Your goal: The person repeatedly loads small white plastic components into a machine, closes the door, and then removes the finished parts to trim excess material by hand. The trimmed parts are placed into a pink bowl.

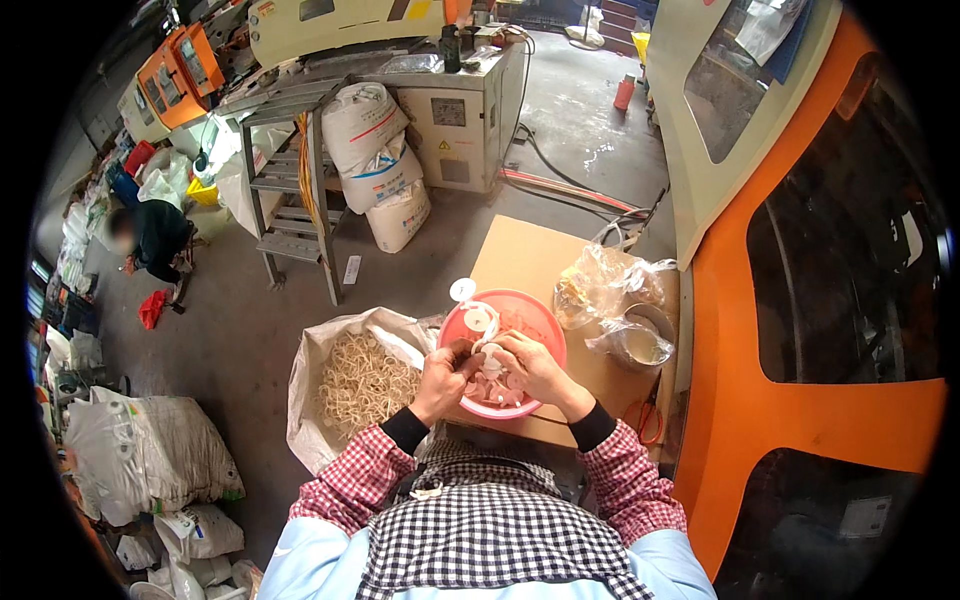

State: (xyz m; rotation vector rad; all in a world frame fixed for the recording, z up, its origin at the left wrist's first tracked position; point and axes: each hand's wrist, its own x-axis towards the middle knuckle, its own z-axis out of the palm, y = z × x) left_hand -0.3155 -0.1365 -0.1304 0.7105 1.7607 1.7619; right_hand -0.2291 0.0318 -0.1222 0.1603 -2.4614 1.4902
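Note:
Over a pink basin (556, 335), my left hand (444, 380) and my right hand (532, 368) are close together. Both are closed around a small white plastic part (491, 356), its shape partly covered by my fingers. Loose pale, translucent and white plastic pieces (515, 320) lie in the basin below. Two round white discs show at its far left side; one disc (462, 290) is at the rim. Left of the basin stands an open white woven sack (303, 400) full of curly cream plastic scraps (362, 385).
The basin rests on a cardboard-topped surface (510, 250). To its right are clear plastic bags (600, 285), a round container (648, 340) and red-handled scissors (650, 422). An orange machine (730, 420) borders the right. Stacked sacks (370, 150), metal steps (290, 195) and a crouching person (160, 240) are farther off.

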